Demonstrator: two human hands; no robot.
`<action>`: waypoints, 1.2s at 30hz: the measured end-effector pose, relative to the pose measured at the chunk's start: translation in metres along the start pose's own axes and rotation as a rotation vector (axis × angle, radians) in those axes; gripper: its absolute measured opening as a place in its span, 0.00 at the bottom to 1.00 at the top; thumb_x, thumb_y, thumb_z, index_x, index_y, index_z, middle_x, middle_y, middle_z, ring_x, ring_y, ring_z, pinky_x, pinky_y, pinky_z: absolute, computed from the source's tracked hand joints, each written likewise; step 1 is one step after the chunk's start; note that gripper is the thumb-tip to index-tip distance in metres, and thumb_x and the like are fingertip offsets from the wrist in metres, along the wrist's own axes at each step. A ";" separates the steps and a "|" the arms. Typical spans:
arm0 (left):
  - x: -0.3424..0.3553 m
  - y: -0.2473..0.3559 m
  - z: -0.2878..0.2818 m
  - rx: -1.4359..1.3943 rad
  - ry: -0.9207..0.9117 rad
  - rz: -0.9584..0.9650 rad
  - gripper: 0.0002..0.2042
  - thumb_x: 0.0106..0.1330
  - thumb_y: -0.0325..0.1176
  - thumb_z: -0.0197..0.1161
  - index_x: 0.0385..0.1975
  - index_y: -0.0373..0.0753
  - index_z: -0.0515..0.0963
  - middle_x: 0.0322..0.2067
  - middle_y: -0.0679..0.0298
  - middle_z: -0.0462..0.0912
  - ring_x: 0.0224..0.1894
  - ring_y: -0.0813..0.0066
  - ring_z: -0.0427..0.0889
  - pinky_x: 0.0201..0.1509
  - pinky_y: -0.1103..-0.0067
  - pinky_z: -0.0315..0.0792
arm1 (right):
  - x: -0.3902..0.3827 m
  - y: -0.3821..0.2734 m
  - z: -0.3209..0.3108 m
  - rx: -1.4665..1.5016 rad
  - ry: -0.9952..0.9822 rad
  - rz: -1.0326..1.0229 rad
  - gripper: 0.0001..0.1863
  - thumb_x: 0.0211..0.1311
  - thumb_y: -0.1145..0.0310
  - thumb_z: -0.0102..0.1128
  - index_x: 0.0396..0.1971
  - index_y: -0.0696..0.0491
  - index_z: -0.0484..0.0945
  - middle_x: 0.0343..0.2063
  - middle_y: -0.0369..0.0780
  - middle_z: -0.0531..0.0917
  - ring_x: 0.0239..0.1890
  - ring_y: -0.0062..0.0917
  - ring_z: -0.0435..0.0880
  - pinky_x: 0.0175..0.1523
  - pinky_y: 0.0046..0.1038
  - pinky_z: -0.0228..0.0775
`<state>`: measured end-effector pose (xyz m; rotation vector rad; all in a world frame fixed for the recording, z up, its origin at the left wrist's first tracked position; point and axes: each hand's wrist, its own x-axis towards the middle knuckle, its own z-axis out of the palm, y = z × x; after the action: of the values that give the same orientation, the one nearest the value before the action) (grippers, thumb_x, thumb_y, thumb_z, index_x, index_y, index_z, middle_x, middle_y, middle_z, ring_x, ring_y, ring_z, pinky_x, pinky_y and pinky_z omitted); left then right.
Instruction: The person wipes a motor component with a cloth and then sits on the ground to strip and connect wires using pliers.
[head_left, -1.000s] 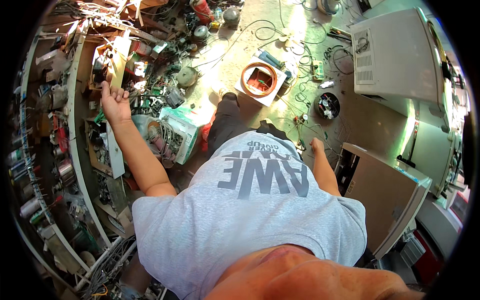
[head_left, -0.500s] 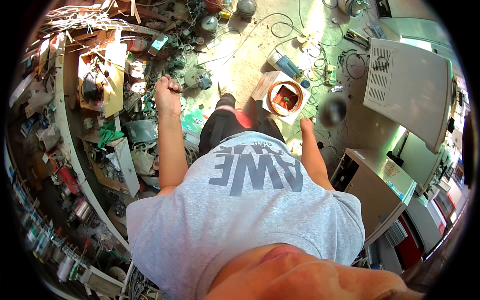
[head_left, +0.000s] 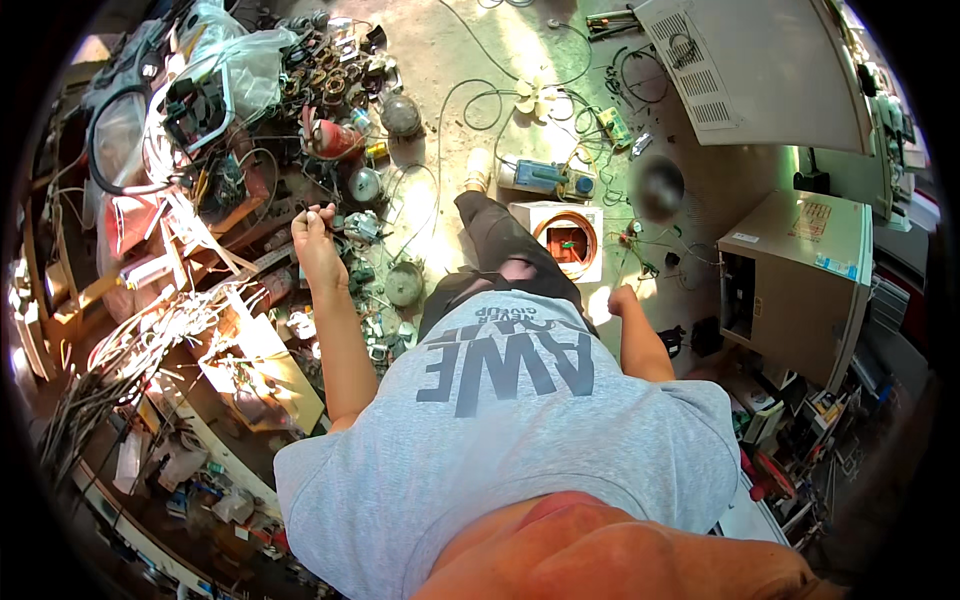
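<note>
My left hand (head_left: pixel 321 255) is raised over a heap of electrical scrap, palm side up. Its fingers are curled; a small dark spot shows by the fingertips, too small to name. My right hand (head_left: pixel 623 299) hangs low at my right side, a compact shape with its fingers hidden from view. Nearest to it stands a white box (head_left: pixel 592 220) with a round opening. A coppery ring (head_left: pixel 591 252) lines that opening, and the inside looks reddish. Both hands are apart from the things below them.
A blue device (head_left: pixel 538 177) lies beyond the box, near a pale fan blade (head_left: pixel 536 100) and loose cables. Scrap motors and a red canister (head_left: pixel 338 140) crowd the left. A white appliance panel (head_left: pixel 770 75) and a beige cabinet (head_left: pixel 795 275) stand at right.
My body has turned to the right: the appliances have swung up and the left shelves down in view. The white box is closer to my right leg. Both hands still hang apart from things.
</note>
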<state>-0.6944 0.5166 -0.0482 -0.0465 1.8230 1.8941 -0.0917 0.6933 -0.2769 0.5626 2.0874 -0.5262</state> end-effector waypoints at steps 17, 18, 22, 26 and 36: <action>0.227 0.131 0.452 0.120 -0.714 0.069 0.08 0.72 0.34 0.50 0.43 0.37 0.68 0.39 0.62 0.80 0.45 0.78 0.79 0.45 0.83 0.71 | 0.163 0.078 -0.410 1.061 0.894 0.638 0.40 0.46 0.50 0.68 0.61 0.39 0.61 0.63 0.50 0.61 0.59 0.49 0.68 0.59 0.47 0.61; 0.231 0.134 0.490 0.162 -0.739 0.050 0.08 0.72 0.34 0.51 0.44 0.37 0.69 0.40 0.62 0.80 0.46 0.77 0.79 0.47 0.83 0.72 | 0.170 0.086 -0.420 1.132 0.902 0.595 0.37 0.49 0.49 0.65 0.60 0.40 0.63 0.58 0.48 0.68 0.57 0.47 0.71 0.58 0.47 0.61; 0.284 0.116 0.615 0.247 -0.886 -0.016 0.09 0.72 0.35 0.51 0.45 0.38 0.69 0.42 0.60 0.80 0.47 0.75 0.79 0.51 0.81 0.74 | 0.177 0.096 -0.478 1.373 0.888 0.551 0.27 0.59 0.53 0.56 0.54 0.51 0.66 0.41 0.48 0.80 0.46 0.43 0.78 0.48 0.41 0.69; 0.332 0.056 0.745 0.245 -0.975 -0.226 0.09 0.72 0.33 0.50 0.46 0.36 0.68 0.43 0.59 0.79 0.48 0.68 0.79 0.54 0.74 0.74 | 0.225 0.112 -0.485 1.418 0.887 0.720 0.27 0.63 0.53 0.52 0.56 0.51 0.60 0.41 0.53 0.78 0.43 0.49 0.78 0.47 0.44 0.69; 0.417 -0.134 0.922 0.670 -0.979 -0.871 0.08 0.72 0.35 0.47 0.34 0.47 0.75 0.33 0.75 0.81 0.36 0.84 0.77 0.44 0.81 0.67 | 0.319 0.105 -0.601 1.460 1.018 1.079 0.25 0.62 0.53 0.55 0.55 0.49 0.64 0.44 0.47 0.80 0.43 0.44 0.80 0.44 0.40 0.73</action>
<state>-0.7159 1.5206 -0.2320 0.2378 1.2801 0.4747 -0.5831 1.1749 -0.2496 3.0071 1.3551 -1.1438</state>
